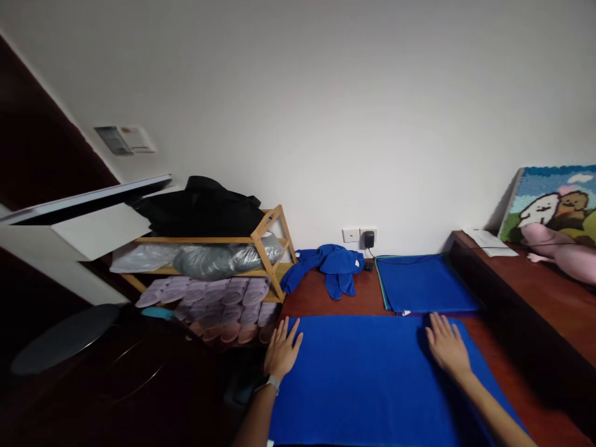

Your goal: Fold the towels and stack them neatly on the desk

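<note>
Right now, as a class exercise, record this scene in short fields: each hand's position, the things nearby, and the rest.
Left hand: flat on a blue cloth, with a wristwatch
Right hand: flat on the same cloth, near its far edge
Nearby: a folded blue cloth, a crumpled blue garment
Rest: a wooden shoe rack, stacked pink slippers, a plug adapter, a yarn picture

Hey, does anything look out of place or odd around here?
Yes, the crumpled blue garment by the wall socket: it lies in a loose heap, while the flat blue cloth under the left hand and right hand and the folded blue cloth beyond it look neat.
</note>
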### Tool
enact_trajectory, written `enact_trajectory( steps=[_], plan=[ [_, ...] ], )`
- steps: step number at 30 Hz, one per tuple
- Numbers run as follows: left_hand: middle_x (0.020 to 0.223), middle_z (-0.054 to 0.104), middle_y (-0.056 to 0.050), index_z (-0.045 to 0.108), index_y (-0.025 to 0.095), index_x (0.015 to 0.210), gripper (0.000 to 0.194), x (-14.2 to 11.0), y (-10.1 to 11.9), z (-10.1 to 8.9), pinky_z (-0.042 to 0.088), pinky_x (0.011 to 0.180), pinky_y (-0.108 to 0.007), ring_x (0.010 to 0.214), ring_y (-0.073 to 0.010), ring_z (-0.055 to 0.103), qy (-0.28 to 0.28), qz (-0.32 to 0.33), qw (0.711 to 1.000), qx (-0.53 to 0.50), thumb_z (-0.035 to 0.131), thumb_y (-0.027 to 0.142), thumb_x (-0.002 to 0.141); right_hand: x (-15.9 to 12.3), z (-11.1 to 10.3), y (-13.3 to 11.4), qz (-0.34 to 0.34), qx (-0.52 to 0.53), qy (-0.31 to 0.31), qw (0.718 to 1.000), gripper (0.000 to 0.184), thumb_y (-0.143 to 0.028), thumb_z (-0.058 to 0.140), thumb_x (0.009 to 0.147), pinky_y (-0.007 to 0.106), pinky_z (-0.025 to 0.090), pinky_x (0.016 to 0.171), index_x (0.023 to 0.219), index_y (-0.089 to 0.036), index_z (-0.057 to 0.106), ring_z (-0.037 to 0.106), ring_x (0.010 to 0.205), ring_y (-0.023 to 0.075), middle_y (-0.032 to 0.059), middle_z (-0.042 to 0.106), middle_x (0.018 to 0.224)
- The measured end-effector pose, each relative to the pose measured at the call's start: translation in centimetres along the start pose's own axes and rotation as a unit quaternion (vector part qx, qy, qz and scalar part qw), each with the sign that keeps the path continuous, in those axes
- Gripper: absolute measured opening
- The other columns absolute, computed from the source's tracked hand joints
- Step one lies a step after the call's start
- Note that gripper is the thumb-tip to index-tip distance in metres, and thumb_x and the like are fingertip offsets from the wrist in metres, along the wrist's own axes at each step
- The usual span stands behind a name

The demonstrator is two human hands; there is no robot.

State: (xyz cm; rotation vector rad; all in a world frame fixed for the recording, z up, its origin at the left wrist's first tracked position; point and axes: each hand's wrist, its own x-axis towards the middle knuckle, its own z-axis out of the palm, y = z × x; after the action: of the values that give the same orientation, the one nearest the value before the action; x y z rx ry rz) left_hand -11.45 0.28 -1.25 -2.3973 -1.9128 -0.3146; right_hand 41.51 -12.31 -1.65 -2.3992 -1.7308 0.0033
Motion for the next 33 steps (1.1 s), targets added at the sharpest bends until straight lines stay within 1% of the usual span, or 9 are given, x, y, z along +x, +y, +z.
enact_trajectory(
  steps=[5, 8, 11, 18, 21, 24, 28, 31, 33],
  plan=[
    [0.168, 0.033, -0.009, 0.039, 0.032, 0.157, 0.057, 0.1, -0.3, 0.2, 0.029, 0.124, -0.051, 0.154, -0.0292, 0.032, 0.001, -0.001, 1.0, -0.009, 0.037, 0.053, 0.104, -0.8, -0.2, -14.5, -0.193, 0.109, -0.037, 0.974, 0.071, -0.057, 0.019, 0.105, 0.049, 0.017, 0.128, 0.162, -0.016, 0.029, 0.022, 0.156, 0.0251, 0.007, 0.029, 0.167],
    [0.168, 0.033, -0.009, 0.038, 0.032, 0.157, 0.057, 0.3, -0.5, 0.3, 0.029, 0.123, -0.051, 0.154, -0.0286, 0.032, 0.002, 0.002, 1.0, -0.01, 0.035, 0.053, 0.104, -0.8, 0.2, -17.4, -0.2, 0.127, -0.076, 0.969, 0.071, -0.059, 0.018, 0.105, 0.049, 0.018, 0.128, 0.162, -0.019, 0.028, 0.021, 0.156, 0.0242, 0.0057, 0.027, 0.168],
    [0.168, 0.033, -0.009, 0.038, 0.032, 0.157, 0.057, 0.4, -0.5, 0.3, 0.028, 0.123, -0.05, 0.154, -0.0279, 0.032, -0.003, 0.002, 1.0, -0.006, 0.034, 0.054, 0.105, -0.8, 0.6, -14.0, -0.156, 0.119, -0.076, 0.978, 0.07, -0.059, 0.021, 0.104, 0.051, 0.017, 0.128, 0.162, -0.021, 0.029, 0.021, 0.156, 0.0245, 0.0055, 0.029, 0.167],
    [0.168, 0.033, -0.009, 0.04, 0.031, 0.157, 0.056, 0.6, -0.5, 0.3, 0.027, 0.124, -0.049, 0.154, -0.0277, 0.031, -0.001, 0.0, 1.0, -0.003, 0.035, 0.05, 0.105, -1.3, 0.5, 4.3, 0.017, 0.035, -0.062, 0.997, 0.071, -0.052, 0.022, 0.099, 0.051, 0.02, 0.127, 0.16, -0.017, 0.034, 0.022, 0.156, 0.0271, 0.007, 0.033, 0.166],
    [0.168, 0.033, -0.008, 0.039, 0.031, 0.157, 0.056, 0.7, -0.5, 0.2, 0.027, 0.124, -0.049, 0.154, -0.0273, 0.032, -0.007, 0.0, 1.0, -0.002, 0.035, 0.049, 0.104, -1.2, -0.2, 8.8, 0.06, 0.017, -0.066, 0.996, 0.074, -0.047, 0.02, 0.096, 0.049, 0.023, 0.126, 0.16, -0.012, 0.033, 0.022, 0.155, 0.0276, 0.0095, 0.033, 0.166],
    [0.167, 0.034, -0.008, 0.04, 0.031, 0.157, 0.055, 0.7, -0.5, 0.0, 0.027, 0.124, -0.05, 0.154, -0.0272, 0.033, -0.01, -0.002, 1.0, -0.006, 0.035, 0.049, 0.104, -1.2, -1.0, 9.9, 0.062, 0.015, -0.059, 0.996, 0.074, -0.047, 0.02, 0.094, 0.049, 0.024, 0.126, 0.159, -0.016, 0.036, 0.025, 0.154, 0.0271, 0.0074, 0.036, 0.165],
    [0.167, 0.034, -0.009, 0.041, 0.031, 0.157, 0.055, 0.5, -0.3, -0.1, 0.027, 0.124, -0.049, 0.154, -0.0271, 0.032, -0.01, -0.006, 1.0, -0.009, 0.035, 0.049, 0.105, -1.1, -1.9, 8.8, 0.068, 0.016, -0.039, 0.997, 0.074, -0.047, 0.022, 0.091, 0.055, 0.028, 0.123, 0.153, -0.016, 0.047, 0.034, 0.151, 0.0336, 0.0107, 0.047, 0.158],
    [0.168, 0.034, -0.007, 0.041, 0.031, 0.157, 0.056, 0.4, -0.2, 0.0, 0.027, 0.124, -0.049, 0.154, -0.0274, 0.031, -0.002, -0.008, 1.0, -0.009, 0.035, 0.05, 0.104, -1.0, -2.1, 4.8, 0.042, 0.024, -0.01, 0.999, 0.07, -0.047, 0.023, 0.093, 0.059, 0.023, 0.125, 0.15, -0.019, 0.053, 0.034, 0.15, 0.0379, 0.0132, 0.052, 0.154],
    [0.167, 0.035, -0.006, 0.04, 0.032, 0.157, 0.056, 0.3, -0.2, 0.1, 0.027, 0.124, -0.049, 0.154, -0.0268, 0.032, 0.002, -0.006, 1.0, -0.009, 0.033, 0.051, 0.104, -1.0, -1.6, -0.3, -0.014, 0.042, 0.003, 0.999, 0.07, -0.047, 0.021, 0.097, 0.056, 0.019, 0.127, 0.154, -0.014, 0.047, 0.03, 0.152, 0.0349, 0.0134, 0.047, 0.158]
  ],
)
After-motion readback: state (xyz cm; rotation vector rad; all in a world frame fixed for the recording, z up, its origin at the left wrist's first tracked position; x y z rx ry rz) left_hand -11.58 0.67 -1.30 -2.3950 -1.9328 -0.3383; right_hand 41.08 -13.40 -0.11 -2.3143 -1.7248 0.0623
